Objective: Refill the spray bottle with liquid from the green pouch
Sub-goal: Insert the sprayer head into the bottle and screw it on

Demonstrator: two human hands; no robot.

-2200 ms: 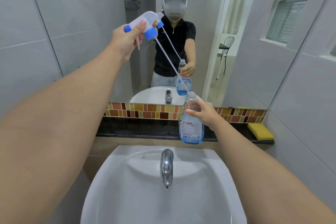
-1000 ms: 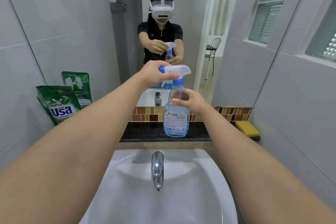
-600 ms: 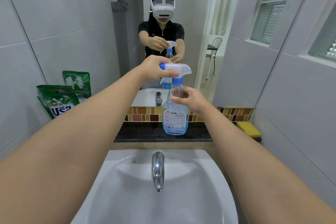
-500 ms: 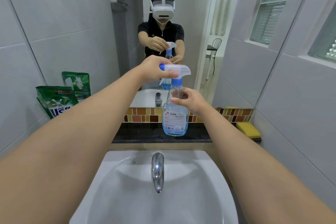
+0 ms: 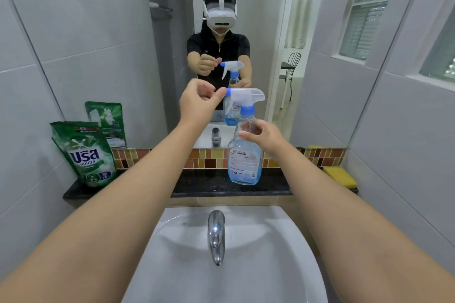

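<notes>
A clear spray bottle (image 5: 243, 162) with a little blue liquid stands on the black ledge (image 5: 197, 187) behind the sink. Its white trigger head (image 5: 246, 96) with a blue collar sits on the neck. My right hand (image 5: 264, 136) grips the bottle's neck just under the collar. My left hand (image 5: 199, 103) is to the left of the head, thumb and forefinger pinched on the blue nozzle tip. The green pouch (image 5: 85, 155) stands upright at the ledge's left end, leaning on the wall, untouched.
A white sink (image 5: 258, 265) with a chrome tap (image 5: 216, 233) lies directly below my arms. A yellow sponge (image 5: 339, 176) rests at the ledge's right end. The mirror (image 5: 246, 32) above the mosaic tile strip reflects a person and the bottle. Tiled walls close in on both sides.
The trigger head went from lifted out, tube dangling, to seated on the bottle. My left hand has since slid off the top of the head back to the nozzle tip.
</notes>
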